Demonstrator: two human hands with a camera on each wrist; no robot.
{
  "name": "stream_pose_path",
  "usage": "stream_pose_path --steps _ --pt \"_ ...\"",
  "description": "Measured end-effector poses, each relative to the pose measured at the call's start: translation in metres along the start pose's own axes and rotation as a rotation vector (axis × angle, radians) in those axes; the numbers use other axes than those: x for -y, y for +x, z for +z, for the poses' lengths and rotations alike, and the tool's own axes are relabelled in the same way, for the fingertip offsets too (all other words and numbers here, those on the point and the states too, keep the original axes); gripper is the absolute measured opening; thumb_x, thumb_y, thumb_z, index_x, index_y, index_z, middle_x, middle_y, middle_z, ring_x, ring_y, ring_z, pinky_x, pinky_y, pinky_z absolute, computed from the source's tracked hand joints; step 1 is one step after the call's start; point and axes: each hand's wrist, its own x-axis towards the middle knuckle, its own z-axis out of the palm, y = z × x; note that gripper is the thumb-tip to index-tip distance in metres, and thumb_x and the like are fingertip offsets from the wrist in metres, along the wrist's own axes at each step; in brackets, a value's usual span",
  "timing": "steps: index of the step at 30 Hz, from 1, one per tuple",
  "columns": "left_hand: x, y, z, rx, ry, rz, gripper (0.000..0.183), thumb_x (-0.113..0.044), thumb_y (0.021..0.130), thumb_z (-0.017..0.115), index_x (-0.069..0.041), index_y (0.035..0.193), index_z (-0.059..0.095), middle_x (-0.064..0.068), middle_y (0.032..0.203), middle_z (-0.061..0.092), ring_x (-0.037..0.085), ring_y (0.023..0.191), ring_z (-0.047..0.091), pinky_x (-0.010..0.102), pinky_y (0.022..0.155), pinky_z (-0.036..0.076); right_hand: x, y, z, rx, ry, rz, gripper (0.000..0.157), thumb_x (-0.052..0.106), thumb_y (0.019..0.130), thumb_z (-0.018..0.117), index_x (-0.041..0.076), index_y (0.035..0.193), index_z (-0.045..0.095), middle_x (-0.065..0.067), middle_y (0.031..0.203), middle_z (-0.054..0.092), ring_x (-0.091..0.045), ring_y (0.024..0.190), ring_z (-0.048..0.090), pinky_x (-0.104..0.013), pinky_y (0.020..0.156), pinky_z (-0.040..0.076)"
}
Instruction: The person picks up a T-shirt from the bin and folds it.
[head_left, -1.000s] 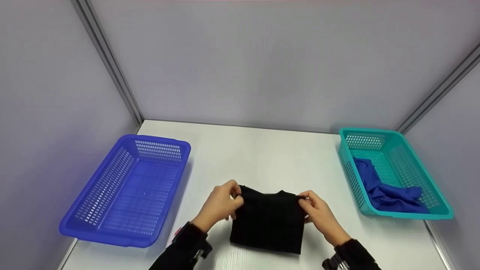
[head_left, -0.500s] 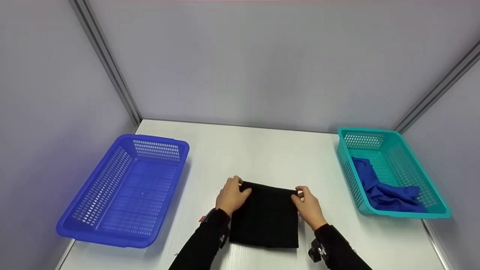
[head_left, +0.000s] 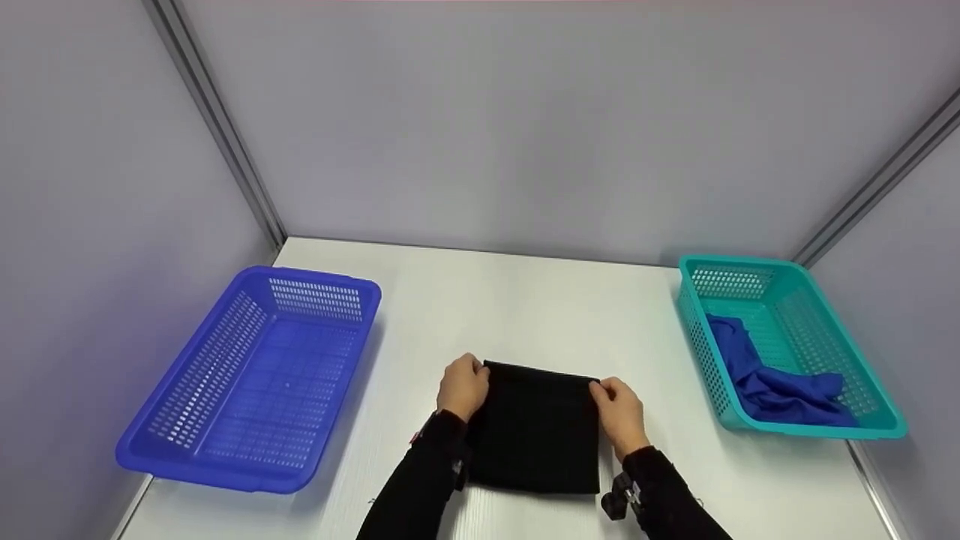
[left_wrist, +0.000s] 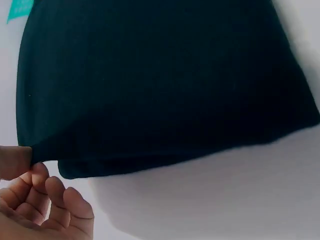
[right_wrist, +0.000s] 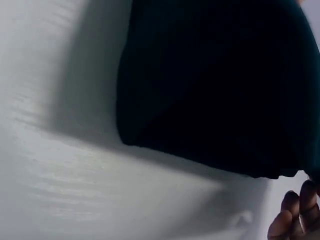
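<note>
A black cloth, folded into a near square, lies in front of me on the white table. At its far left corner my left hand pinches the edge between thumb and fingers. My right hand pinches the far right corner the same way. Up close in the left wrist view, the cloth shows a second layer under the pinched edge. In the right wrist view the cloth casts a shadow on the table, and only some right fingertips show at the lower right.
On the left of the white table stands a blue plastic basket with slotted walls. A teal basket at the right contains a crumpled blue cloth. Grey panels enclose the back and sides.
The cloth's far edge, notched a second ago, now runs straight between the hands. Both hands have shifted their grips on the far corners, and the left fingers have closed tighter since half a second ago.
</note>
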Motion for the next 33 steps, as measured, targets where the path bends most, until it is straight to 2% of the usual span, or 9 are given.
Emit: stream_pose_path --steps 3,6,10,12,15,21,27,30,33 --pt "0.004 -0.002 0.000 0.039 -0.026 -0.026 0.018 -0.023 0.096 0.059 -0.009 0.085 0.056 0.005 0.082 0.059 0.020 0.072 0.056 0.035 0.069 0.047 -0.002 -0.002 -0.001 0.026 0.024 0.017 0.029 0.034 0.098 0.057 0.005 0.101 0.061 -0.006 0.093 0.058 -0.017 0.081 0.050 -0.027 0.069 0.041" --pt "0.009 -0.005 0.001 0.087 -0.034 -0.029 0.022 -0.027 0.094 0.060 -0.008 0.084 0.057 0.005 0.082 0.059 0.019 0.072 0.055 0.034 0.069 0.046 -0.005 -0.007 -0.002 0.081 0.076 0.067 0.035 0.040 0.095 0.060 0.006 0.103 0.060 -0.004 0.090 0.056 -0.015 0.072 0.049 -0.026 0.060 0.040" --pt "0.015 -0.008 0.001 0.107 -0.060 0.018 0.022 -0.020 0.093 0.060 -0.004 0.077 0.057 0.006 0.075 0.056 0.019 0.068 0.051 0.032 0.065 0.043 -0.009 -0.014 -0.006 0.136 0.148 0.108 0.031 0.036 0.094 0.062 0.005 0.100 0.060 0.000 0.081 0.051 -0.012 0.060 0.043 -0.024 0.049 0.036" --pt "0.018 -0.009 0.000 0.117 -0.086 0.040 0.023 -0.018 0.094 0.059 -0.003 0.076 0.057 0.005 0.073 0.054 0.018 0.067 0.049 0.031 0.065 0.042 -0.011 -0.017 -0.007 0.141 0.176 0.109 0.029 0.033 0.095 0.062 0.005 0.100 0.061 0.001 0.078 0.050 -0.011 0.061 0.043 -0.024 0.050 0.036" --pt "0.022 -0.013 -0.004 0.164 -0.109 0.044 0.026 -0.024 0.095 0.059 -0.006 0.076 0.055 0.002 0.071 0.051 0.017 0.066 0.047 0.030 0.063 0.039 -0.013 -0.022 -0.009 0.153 0.190 0.112 0.033 0.039 0.094 0.063 0.006 0.096 0.062 0.001 0.075 0.050 -0.014 0.062 0.045 -0.024 0.051 0.037" --pt "0.035 -0.028 -0.013 0.279 -0.159 0.050 0.039 -0.025 0.095 0.061 -0.013 0.064 0.041 -0.004 0.058 0.035 0.013 0.054 0.037 0.026 0.054 0.031 -0.017 -0.037 -0.014 0.264 0.157 0.138 0.036 0.041 0.090 0.066 0.007 0.083 0.057 0.001 0.071 0.047 -0.016 0.064 0.043 -0.026 0.052 0.034" --pt "0.044 -0.050 -0.023 0.375 -0.173 0.058 0.031 -0.033 0.094 0.063 -0.006 0.079 0.056 -0.001 0.072 0.050 0.015 0.066 0.047 0.030 0.062 0.039 -0.026 -0.053 -0.021 0.299 0.125 0.182 0.039 0.046 0.090 0.065 0.007 0.091 0.061 0.001 0.075 0.048 -0.017 0.070 0.045 -0.026 0.056 0.034" --pt "0.053 -0.060 -0.026 0.422 -0.164 0.067 0.028 -0.028 0.092 0.065 -0.010 0.074 0.053 -0.003 0.069 0.048 0.013 0.061 0.045 0.028 0.057 0.038 -0.031 -0.062 -0.024 0.322 0.082 0.187 0.034 0.040 0.092 0.065 0.006 0.091 0.061 0.000 0.078 0.049 -0.018 0.074 0.046 -0.027 0.061 0.035" --pt "0.059 -0.068 -0.028 0.422 -0.186 0.080 0.032 -0.022 0.091 0.066 -0.012 0.067 0.046 -0.005 0.063 0.041 0.012 0.057 0.039 0.026 0.055 0.034 -0.035 -0.068 -0.026 0.302 0.075 0.197 0.031 0.036 0.093 0.064 0.005 0.092 0.063 -0.001 0.082 0.051 -0.017 0.078 0.047 -0.029 0.064 0.037"
